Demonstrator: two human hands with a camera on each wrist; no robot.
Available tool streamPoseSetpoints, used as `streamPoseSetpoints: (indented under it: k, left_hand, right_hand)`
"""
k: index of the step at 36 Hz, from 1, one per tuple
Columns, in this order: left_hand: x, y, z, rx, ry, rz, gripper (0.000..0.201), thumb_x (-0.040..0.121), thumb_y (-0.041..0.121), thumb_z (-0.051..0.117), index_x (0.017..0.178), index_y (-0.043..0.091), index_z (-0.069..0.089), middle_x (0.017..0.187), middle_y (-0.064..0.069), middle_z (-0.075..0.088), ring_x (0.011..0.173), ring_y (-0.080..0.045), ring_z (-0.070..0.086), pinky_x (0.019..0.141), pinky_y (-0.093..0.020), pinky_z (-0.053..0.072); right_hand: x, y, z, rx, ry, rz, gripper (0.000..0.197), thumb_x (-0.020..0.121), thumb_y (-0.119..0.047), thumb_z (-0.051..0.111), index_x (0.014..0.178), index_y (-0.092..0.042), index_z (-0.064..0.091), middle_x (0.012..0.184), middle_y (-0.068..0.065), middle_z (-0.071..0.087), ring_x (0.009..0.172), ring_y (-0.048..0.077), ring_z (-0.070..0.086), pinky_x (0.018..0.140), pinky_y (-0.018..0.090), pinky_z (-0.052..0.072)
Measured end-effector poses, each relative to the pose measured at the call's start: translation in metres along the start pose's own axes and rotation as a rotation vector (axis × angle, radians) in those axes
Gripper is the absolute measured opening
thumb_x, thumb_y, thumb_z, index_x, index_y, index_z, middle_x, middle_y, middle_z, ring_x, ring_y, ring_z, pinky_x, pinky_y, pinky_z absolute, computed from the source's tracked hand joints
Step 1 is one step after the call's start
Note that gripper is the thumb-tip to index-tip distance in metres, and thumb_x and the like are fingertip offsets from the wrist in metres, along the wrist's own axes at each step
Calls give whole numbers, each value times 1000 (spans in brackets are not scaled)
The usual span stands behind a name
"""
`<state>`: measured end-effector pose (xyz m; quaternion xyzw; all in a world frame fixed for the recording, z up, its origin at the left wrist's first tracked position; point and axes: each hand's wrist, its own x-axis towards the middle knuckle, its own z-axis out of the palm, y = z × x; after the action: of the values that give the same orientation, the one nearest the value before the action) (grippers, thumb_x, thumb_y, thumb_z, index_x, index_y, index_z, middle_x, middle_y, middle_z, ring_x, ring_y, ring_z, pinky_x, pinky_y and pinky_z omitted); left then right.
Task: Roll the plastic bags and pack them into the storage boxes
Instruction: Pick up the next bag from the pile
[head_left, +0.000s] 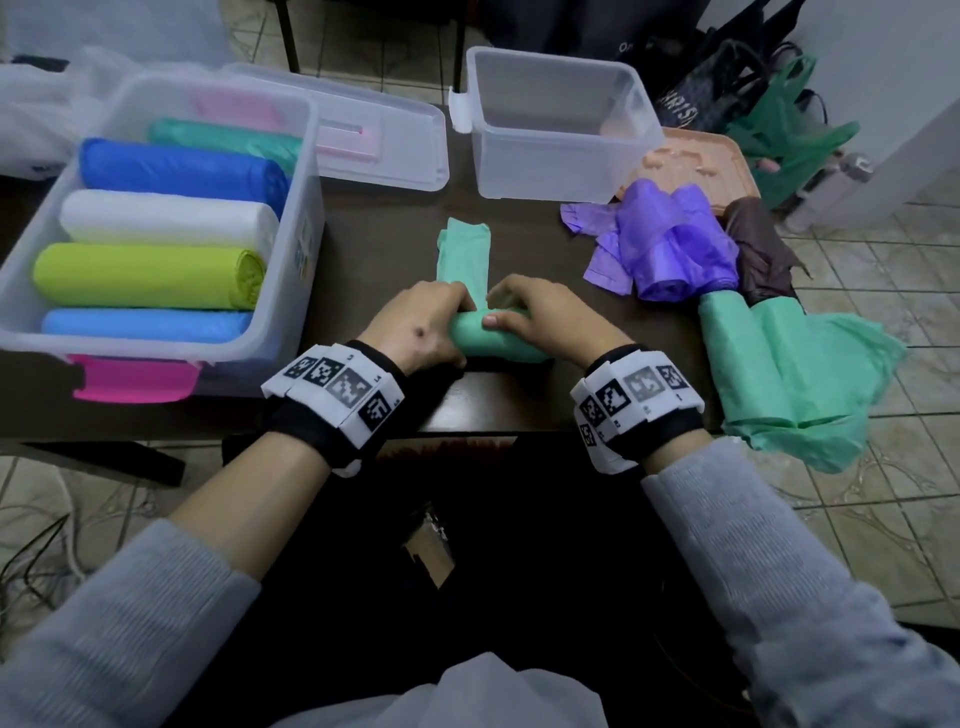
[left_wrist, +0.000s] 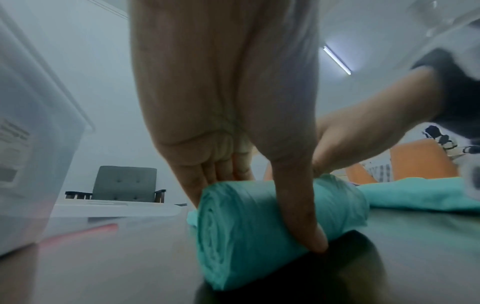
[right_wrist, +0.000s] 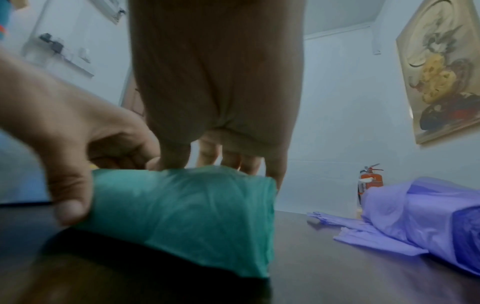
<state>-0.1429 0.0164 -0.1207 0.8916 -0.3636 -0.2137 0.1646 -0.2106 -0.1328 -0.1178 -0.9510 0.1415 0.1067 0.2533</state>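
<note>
Nearest, the left hand (head_left: 415, 332) and right hand (head_left: 540, 317) both grip the green bag roll (head_left: 493, 340) on the dark table (head_left: 379, 239); its unrolled tail points far. At far left the storage box (head_left: 283, 291) holds coloured rolls; its label is too blurred to read. Farther right stands an empty box (head_left: 550, 156).

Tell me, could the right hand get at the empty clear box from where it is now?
Probably yes. The empty clear box stands open-topped beyond the right hand with bare table between, but that hand grips the green roll and must let go first.
</note>
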Motion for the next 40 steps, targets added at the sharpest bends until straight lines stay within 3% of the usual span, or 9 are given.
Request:
streamPoseSetpoints:
  k: [2,4,11,17,22,26,33,36,40]
  left_hand:
    - [6,-1,-3,-5,-30,-25,58,64,23,84,115,20,58,117,-8,60,105,-26,57,81,-30,45]
    - [12,-1,-7,-1,-62,-53,58,63,25,85,115,21,59,116,-6,61,103,-24,58,81,-29,47]
    - [22,-2,-15,-9,-171,-75,50,70,27,81,116,22,63,108,-3,65,90,-18,57,79,-27,47]
    - [21,-2,-24,13,-285,-79,42,73,35,77,112,21,67,99,-2,68,92,-20,63,90,-37,52]
    - [19,-1,-21,63,-232,-66,51,68,43,77,112,20,66,102,-4,67,93,-21,61,86,-36,51]
    - [14,-3,-13,84,-75,4,81,61,38,84,132,20,49,126,-7,44,121,-23,38,99,-39,40]
    - [4,1,-14,91,-29,30,56,59,24,86,108,20,60,111,-5,62,100,-24,58,85,-39,50]
    - [1,1,-13,87,-39,-4,56,58,25,87,108,23,63,110,-5,63,99,-25,60,85,-39,52]
    - [1,0,-15,46,-92,-24,57,61,22,87,113,20,65,113,-6,63,104,-25,59,90,-38,50]
  right_hand:
    - [-4,-2,3,-104,119,-45,36,89,-36,60,118,-15,57,122,4,56,119,22,47,99,38,38]
    - [-10,-6,6,-174,210,-103,31,89,-33,59,114,-15,57,121,4,53,115,22,45,93,37,37]
    - [-24,-8,18,-221,148,-174,58,70,-27,79,120,-15,52,122,5,49,113,24,44,88,34,36]
    - [-23,-10,20,-203,175,-162,52,74,-21,75,120,-15,50,118,4,53,112,23,45,85,33,37]
    - [-18,-11,17,-153,89,-129,53,78,-26,73,124,-15,49,121,7,56,114,26,48,93,37,40]
    - [-17,-13,13,-83,13,-83,53,82,-28,69,129,-15,49,127,8,58,116,27,52,93,32,39]
    - [-17,-15,8,-22,-106,-46,52,88,-27,63,136,-14,47,132,9,44,120,22,46,97,23,31]
    - [-18,-14,8,0,-136,-43,52,88,-28,63,137,-16,48,131,8,38,122,21,43,100,22,29]
    - [-20,-14,8,-44,-126,-57,50,88,-30,62,135,-17,51,127,7,48,121,21,46,95,22,31]
